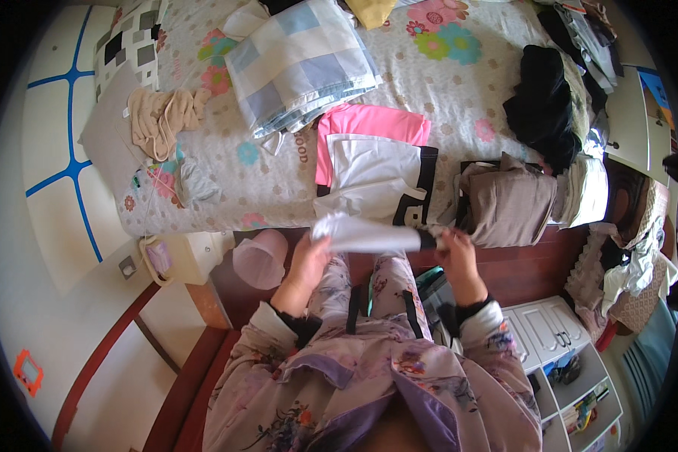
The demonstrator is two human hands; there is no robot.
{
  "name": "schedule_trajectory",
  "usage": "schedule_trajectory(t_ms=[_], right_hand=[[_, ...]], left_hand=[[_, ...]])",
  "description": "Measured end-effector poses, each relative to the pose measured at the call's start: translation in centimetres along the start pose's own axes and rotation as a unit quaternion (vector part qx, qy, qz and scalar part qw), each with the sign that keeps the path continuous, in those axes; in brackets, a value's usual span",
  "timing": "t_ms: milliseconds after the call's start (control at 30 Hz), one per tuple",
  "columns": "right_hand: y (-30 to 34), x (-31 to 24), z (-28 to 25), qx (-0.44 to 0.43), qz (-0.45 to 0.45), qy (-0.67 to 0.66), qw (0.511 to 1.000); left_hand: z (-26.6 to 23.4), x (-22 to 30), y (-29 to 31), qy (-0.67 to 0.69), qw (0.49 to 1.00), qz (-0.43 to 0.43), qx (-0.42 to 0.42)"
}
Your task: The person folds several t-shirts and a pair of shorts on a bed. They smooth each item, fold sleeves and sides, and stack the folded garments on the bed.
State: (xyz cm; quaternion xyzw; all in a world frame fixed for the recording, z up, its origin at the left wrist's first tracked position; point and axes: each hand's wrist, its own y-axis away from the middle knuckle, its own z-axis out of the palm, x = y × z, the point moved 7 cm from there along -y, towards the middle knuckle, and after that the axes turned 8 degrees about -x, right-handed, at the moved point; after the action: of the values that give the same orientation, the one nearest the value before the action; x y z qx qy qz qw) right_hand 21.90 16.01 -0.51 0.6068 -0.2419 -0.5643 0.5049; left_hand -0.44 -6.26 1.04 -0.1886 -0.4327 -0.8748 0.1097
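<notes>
My left hand (pixel 306 260) grips one end of a white piece of clothing with a black edge (pixel 365 235). Its other end, by the black edge, is in my right hand (pixel 457 255). The cloth is stretched level between them in front of the bed's near edge, slightly blurred. Just beyond it on the bed lies a white garment with black trim (pixel 371 167), spread flat. Under that one, pink clothing (pixel 380 117) shows at the far side. To the right of it sits a stack of folded brown clothes (pixel 508 200).
The bed's flowered sheet (pixel 264 200) carries a folded checked blanket (pixel 301 64), a beige garment (pixel 160 117), a grey cloth (pixel 198 183) and a black garment (pixel 539 105). A pinkish bin (pixel 261 258) stands at the left, a white shelf cabinet (pixel 550 329) at the lower right.
</notes>
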Motion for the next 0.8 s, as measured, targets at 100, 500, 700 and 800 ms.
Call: schedule_trajectory(t_ms=[100, 500, 700, 800], right_hand=[[-4.6, -5.7, 2.7, -0.034, -0.128, 0.016, 0.991], [-14.7, -9.8, 18.9, -0.138, -0.164, 0.820, 0.531], [-15.5, -7.9, 20.1, -0.218, -0.142, 0.904, 0.339], [-14.2, -7.0, 20.7, -0.253, -0.224, 0.894, 0.294]], left_hand=[[3.3, 2.7, -3.7, 0.001, 0.996, 0.074, -0.047], [-1.6, -5.5, -5.6, -0.076, 0.992, -0.069, 0.077], [-1.4, -6.3, -4.3, -0.058, 0.993, -0.055, 0.085], [-1.6, -6.8, -3.5, -0.072, 0.989, -0.057, 0.111]])
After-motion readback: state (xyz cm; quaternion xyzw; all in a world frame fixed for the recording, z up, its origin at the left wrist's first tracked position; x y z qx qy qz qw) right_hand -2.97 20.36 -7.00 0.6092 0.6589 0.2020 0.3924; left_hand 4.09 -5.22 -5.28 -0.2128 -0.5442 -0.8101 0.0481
